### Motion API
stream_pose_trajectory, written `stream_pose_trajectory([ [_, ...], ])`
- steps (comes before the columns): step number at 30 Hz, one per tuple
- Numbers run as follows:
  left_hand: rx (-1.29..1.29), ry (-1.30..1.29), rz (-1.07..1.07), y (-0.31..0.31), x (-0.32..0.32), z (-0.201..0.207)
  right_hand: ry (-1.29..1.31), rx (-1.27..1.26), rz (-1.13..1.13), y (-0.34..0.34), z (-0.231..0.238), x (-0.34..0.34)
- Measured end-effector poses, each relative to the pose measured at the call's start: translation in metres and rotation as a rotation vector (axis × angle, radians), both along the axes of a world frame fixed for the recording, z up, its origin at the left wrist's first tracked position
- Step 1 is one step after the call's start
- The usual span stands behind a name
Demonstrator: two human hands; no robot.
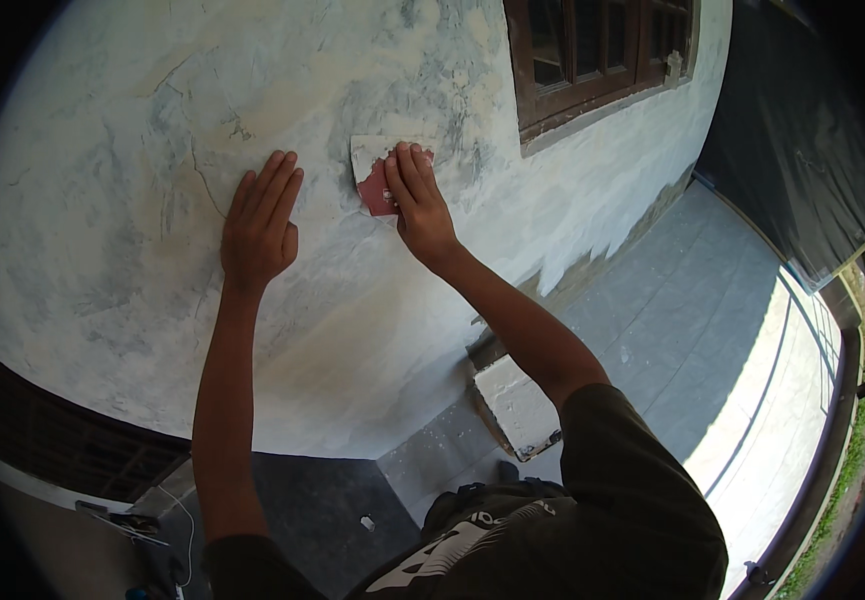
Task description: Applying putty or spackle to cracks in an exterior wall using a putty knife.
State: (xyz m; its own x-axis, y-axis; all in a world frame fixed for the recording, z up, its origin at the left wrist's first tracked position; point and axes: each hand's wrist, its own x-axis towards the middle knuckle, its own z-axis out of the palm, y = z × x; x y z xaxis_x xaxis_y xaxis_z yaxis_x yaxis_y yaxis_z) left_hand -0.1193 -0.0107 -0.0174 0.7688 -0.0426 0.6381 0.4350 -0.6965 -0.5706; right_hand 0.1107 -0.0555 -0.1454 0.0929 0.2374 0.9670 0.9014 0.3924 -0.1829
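A patchy white and grey plastered wall (322, 290) stands in front of me, with a thin crack (195, 150) running down its left part. My left hand (260, 225) lies against it just right of the crack, fingers stretched out and holding nothing. Farther right, my right hand (420, 205) grips a flat, square red putty scraper (376, 190), largely crusted in white. The fingers press its face toward the wall, below and left of the window. My palm covers part of its right side.
A brown wooden window (602, 60) is set in the wall at upper right. Below my right arm is a white-topped block (522, 405) on the grey tiled floor (667, 290). Dark sheeting (802, 130) hangs at far right; a white cable (190, 530) lies at lower left.
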Motion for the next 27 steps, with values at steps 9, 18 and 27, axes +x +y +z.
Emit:
stream_pose_trajectory([
  [9, -0.001, -0.010, -0.010, 0.002, -0.005, -0.002, 0.149, -0.884, 0.506, -0.118, -0.213, -0.060],
  [18, -0.016, -0.009, -0.032, -0.001, 0.003, 0.001, 0.711, -0.644, 0.297, -0.117, -0.141, -0.004],
  [27, -0.014, 0.003, 0.001, -0.003, -0.003, 0.002, 0.243, 0.085, 0.225, -0.052, 0.041, 0.040],
])
